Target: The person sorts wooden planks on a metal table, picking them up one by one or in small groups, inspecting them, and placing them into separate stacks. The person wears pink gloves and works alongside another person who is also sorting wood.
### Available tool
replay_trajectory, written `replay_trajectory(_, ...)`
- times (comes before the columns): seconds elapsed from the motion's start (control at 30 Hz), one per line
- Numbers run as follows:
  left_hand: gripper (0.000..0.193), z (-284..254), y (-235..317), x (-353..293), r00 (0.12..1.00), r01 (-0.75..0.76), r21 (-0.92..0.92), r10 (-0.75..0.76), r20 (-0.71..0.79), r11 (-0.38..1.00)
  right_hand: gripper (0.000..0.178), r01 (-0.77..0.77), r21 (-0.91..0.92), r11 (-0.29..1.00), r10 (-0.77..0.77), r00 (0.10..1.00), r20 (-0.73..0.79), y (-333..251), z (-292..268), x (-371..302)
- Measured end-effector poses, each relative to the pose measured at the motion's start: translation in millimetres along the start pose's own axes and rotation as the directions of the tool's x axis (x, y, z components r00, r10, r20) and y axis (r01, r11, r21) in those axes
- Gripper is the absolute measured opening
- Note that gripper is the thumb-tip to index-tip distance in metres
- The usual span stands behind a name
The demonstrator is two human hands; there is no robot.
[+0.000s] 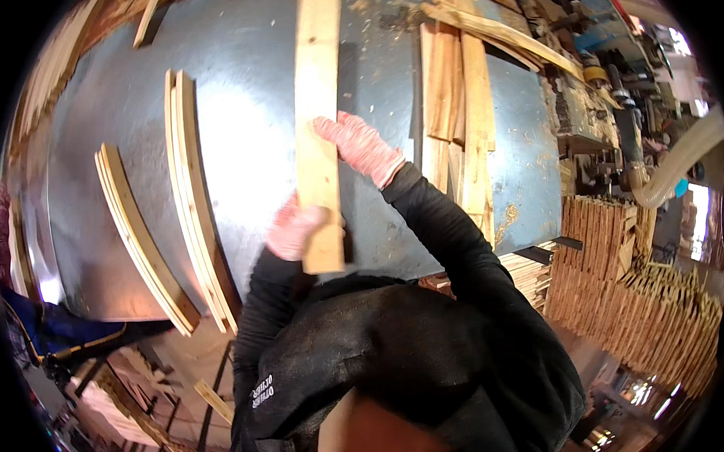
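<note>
Bright light throws a broad white glare on the worktop [386,241], burning out its surface between the middle and the left edge, while the long board [317,68] casts a soft shadow along its right side. The left hand [294,228] looks slightly blurred. Fisheye distortion bows the strips [186,152] toward the worktop's left edge, and black vignetting swallows the picture's corners.

The upper edge cuts off the far end of our board [317,76], which hides some fingers of our left hand [290,231], itself blurred; we cannot make out the small parts of the machinery [603,41] at right
</note>
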State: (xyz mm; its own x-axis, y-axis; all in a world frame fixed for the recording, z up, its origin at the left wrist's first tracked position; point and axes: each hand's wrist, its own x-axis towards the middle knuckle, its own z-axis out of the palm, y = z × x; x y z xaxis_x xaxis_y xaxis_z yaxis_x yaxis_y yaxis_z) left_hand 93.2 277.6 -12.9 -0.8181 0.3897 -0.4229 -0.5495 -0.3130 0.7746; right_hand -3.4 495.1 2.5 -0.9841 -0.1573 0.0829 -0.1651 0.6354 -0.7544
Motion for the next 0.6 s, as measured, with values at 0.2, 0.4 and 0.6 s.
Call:
replay_trajectory(0.2, 0.034, 21.2, -12.4, 42.8, 0.982, 0.046, 0.235, -0.002, -0.188, 0.971, 0.094, -0.642, -0.282, 0.713, 0.380, 0.691, -0.615, 139.4, -164.0, -23.0)
replay_trajectory(0.4, 0.028, 38.8, -8.9, 142.1, 0.970, -0.067, 0.107, 0.090, -0.228, 0.992, 0.126, -0.819, 0.063, 0.570, 0.805, 0.541, -0.244, 242.4, -195.8, -50.4)
replay_trajectory(0.6, 0.040, 78.7, -88.9, 242.7, 0.989, -0.133, 0.307, 0.147, -0.025, 0.942, 0.127, -0.551, 0.071, 0.831, 0.548, 0.791, -0.273, 203.7, -177.7, -49.5)
